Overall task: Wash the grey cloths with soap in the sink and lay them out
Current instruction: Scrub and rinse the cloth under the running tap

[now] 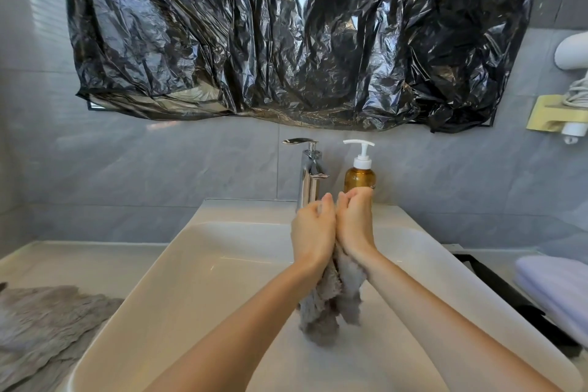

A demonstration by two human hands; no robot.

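Both hands met over the sink, pressed side by side just past the middle of the basin. The left hand had its fingers curled inward, and the right hand touched it on the three o'clock side with its fingers curled the same way. Between them they gripped a grey cloth. Its upper part was hidden inside the two hands, so I could not tell how much of it the fingers covered. The rest hung bunched from between the wrists toward six o'clock, with its lowest folds down in the basin, though I could not tell whether they touched the bottom.

At twelve o'clock from the hands, on the back rim of the sink, stood a chrome tap. Just beside it at three o'clock was an amber soap bottle with a white pump, its base hidden behind the right hand's fingertips.

A second grey cloth lay spread and rumpled on the counter at eight o'clock from the sink, well apart from the hands. At four o'clock, beyond the sink's right edge, sat a folded pale towel. A crinkled black plastic sheet hung on the tiled wall above the tap.
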